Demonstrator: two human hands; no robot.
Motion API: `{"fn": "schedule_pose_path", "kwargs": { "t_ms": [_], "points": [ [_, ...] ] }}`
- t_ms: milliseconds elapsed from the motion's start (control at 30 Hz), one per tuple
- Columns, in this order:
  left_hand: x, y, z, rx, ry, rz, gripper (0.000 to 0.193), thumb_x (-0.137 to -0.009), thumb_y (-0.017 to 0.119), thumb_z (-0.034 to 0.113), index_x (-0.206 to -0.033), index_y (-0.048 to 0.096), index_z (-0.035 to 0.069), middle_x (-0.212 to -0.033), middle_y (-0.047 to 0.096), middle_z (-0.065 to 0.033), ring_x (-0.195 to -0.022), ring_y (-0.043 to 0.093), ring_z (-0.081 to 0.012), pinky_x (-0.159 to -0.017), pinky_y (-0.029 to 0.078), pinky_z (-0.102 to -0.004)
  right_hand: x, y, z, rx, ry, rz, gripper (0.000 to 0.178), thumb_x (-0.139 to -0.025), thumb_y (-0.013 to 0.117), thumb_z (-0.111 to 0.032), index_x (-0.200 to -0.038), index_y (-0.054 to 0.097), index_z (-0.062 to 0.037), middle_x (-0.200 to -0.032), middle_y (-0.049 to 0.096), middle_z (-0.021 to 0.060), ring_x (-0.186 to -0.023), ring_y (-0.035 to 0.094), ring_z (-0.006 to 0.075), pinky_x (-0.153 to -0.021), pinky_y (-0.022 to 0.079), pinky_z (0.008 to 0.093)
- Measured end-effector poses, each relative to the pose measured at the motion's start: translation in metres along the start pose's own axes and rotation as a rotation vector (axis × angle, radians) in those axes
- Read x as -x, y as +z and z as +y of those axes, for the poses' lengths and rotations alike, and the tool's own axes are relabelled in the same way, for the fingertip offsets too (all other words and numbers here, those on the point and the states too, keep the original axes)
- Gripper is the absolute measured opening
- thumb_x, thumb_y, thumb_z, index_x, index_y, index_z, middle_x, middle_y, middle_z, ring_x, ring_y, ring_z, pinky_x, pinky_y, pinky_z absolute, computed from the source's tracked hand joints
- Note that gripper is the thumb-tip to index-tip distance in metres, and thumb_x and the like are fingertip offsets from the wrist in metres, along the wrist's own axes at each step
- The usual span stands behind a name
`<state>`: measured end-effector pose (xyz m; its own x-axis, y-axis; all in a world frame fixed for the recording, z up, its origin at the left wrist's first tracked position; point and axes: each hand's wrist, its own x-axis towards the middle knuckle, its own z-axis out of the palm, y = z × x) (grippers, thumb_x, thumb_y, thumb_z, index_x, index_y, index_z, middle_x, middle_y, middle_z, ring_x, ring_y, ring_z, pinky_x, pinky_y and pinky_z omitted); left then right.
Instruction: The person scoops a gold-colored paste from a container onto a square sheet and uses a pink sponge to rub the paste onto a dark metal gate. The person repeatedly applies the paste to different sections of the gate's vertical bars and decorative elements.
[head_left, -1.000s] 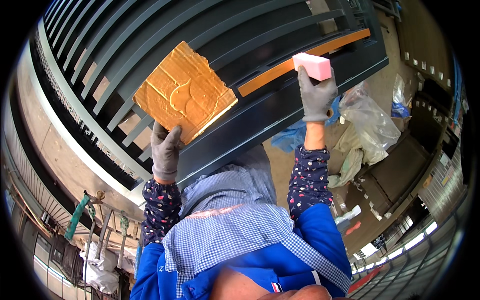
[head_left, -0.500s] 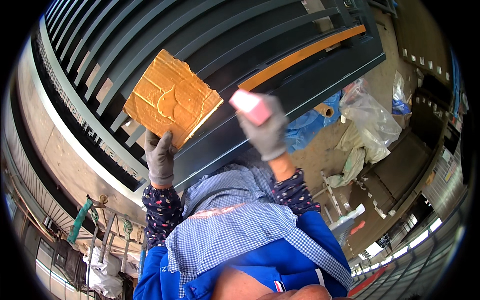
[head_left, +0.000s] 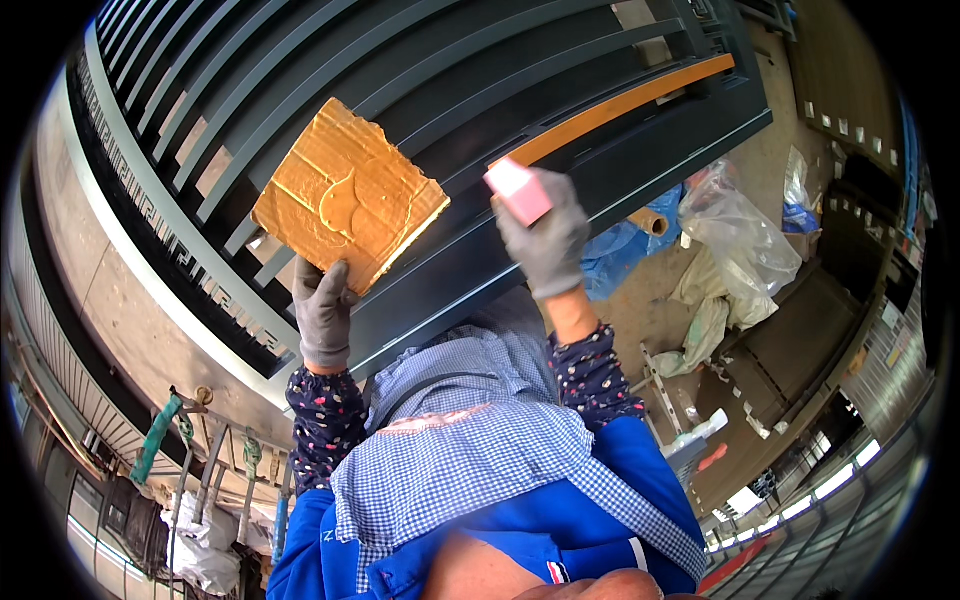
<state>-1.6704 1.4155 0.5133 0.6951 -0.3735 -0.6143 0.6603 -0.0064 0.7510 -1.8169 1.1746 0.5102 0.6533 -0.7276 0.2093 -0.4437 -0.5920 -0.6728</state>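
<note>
Both my hands wear grey gloves. My left hand [head_left: 323,310] grips the near corner of a torn piece of cardboard [head_left: 335,185], its face coated in glossy ochre-orange paint with a puddle in the middle. In my right hand [head_left: 548,238] is a pink and white sponge block [head_left: 518,190], held at the near end of an orange-painted strip [head_left: 630,105]; whether it touches the strip I cannot tell. That strip runs along a dark grey slatted metal panel [head_left: 480,250] lying in front of me.
Right of the panel, clear plastic sheeting [head_left: 740,235], blue film [head_left: 610,260] and a cardboard tube [head_left: 652,220] lie on the floor. At the lower left stands a metal rack [head_left: 215,470] with green wrapping. White bags [head_left: 205,550] are beside it.
My right hand, with the sponge, has moved slightly right and away from the cardboard. The cardboard in my left hand has shifted a little to the right.
</note>
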Motion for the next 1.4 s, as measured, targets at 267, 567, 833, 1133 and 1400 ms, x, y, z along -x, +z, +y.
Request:
{"fn": "schedule_pose_path", "kwargs": {
  "t_ms": [267, 567, 833, 1133, 1400],
  "points": [
    [-0.001, -0.001, -0.002, 0.008, 0.003, -0.006, 0.048, -0.093, 0.067, 0.012, -0.138, 0.052, 0.004, -0.105, 0.067, -0.0014, -0.068, 0.057, -0.0029, -0.054, 0.043, -0.016, -0.049, -0.043, 0.068, -0.028, 0.189, 0.197, 0.031, -0.079, 0.084, -0.018, -0.1, 0.066, -0.0046, -0.092, 0.07, 0.0095, -0.082, 0.07, 0.0234, -0.075, 0.055, 0.0359],
    [-0.002, -0.003, -0.004, 0.029, -0.019, 0.006, 0.051, -0.092, 0.068, 0.011, -0.14, 0.05, 0.004, -0.108, 0.068, -0.0024, -0.068, 0.058, -0.0034, -0.054, 0.043, -0.0162, -0.074, -0.059, 0.102, -0.007, 0.289, 0.2, 0.027, -0.08, 0.083, -0.02, -0.095, 0.068, -0.0036, -0.084, 0.071, 0.0077, -0.077, 0.07, 0.0212, -0.073, 0.054, 0.0335],
    [-0.004, -0.015, -0.008, 0.033, -0.027, -0.047, 0.047, -0.094, 0.066, 0.012, -0.137, 0.05, 0.003, -0.123, 0.064, -0.0065, -0.103, 0.067, -0.0123, -0.08, 0.058, -0.0219, -0.004, -0.016, 0.023, -0.093, 0.169, -0.032, 0.035, -0.076, 0.084, -0.017, -0.105, 0.066, -0.0075, -0.1, 0.068, 0.0114, -0.088, 0.07, 0.0313, -0.078, 0.057, 0.0379],
    [-0.002, -0.004, -0.002, 0.04, -0.021, -0.01, 0.051, -0.093, 0.066, 0.011, -0.14, 0.05, 0.004, -0.107, 0.068, -0.002, -0.069, 0.058, -0.0043, -0.057, 0.043, -0.0163, -0.038, -0.039, 0.049, -0.039, 0.163, 0.116, 0.034, -0.076, 0.085, -0.015, -0.102, 0.066, -0.0046, -0.095, 0.069, 0.0115, -0.084, 0.07, 0.0271, -0.076, 0.055, 0.0367],
    [-0.003, -0.003, -0.003, 0.056, -0.025, 0.005, 0.05, -0.094, 0.066, 0.01, -0.141, 0.049, 0.004, -0.11, 0.067, -0.0023, -0.071, 0.058, -0.0037, -0.057, 0.043, -0.0165, -0.045, -0.033, 0.067, -0.025, 0.215, 0.07, 0.035, -0.077, 0.084, -0.018, -0.106, 0.067, -0.0076, -0.098, 0.07, 0.0106, -0.086, 0.071, 0.0275, -0.077, 0.056, 0.036]
  ]
}}
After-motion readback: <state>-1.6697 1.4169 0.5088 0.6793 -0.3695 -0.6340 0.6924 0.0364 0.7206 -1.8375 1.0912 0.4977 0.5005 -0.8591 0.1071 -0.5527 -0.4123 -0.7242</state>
